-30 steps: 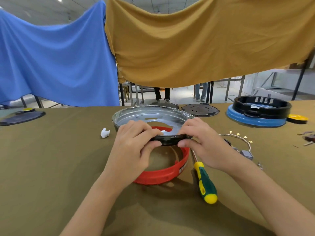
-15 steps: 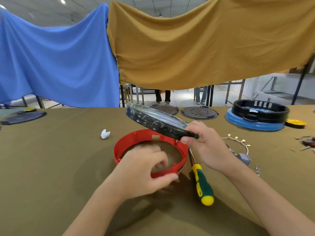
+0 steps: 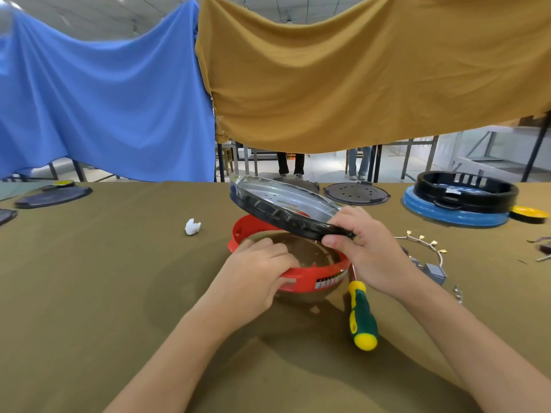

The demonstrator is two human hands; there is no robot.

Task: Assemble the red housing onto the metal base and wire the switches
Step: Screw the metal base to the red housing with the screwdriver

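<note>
Red housing (image 3: 286, 263) lies near the middle of the desk (image 3: 104, 293), its near rim gripped by the left hand (image 3: 256, 278), probably to steady it. Above it the right hand (image 3: 366, 257) pinches the metal base (image 3: 283, 208) by its near edge, tilted and clear of the housing. A screwdriver (image 3: 362, 317) lies just right, leaving room leftward.

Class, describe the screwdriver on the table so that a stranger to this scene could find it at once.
Start at the red housing near the middle of the olive table. Just to its right lies the screwdriver, below the right hand. Nothing else nearby has its green handle with a yellow end.
</note>
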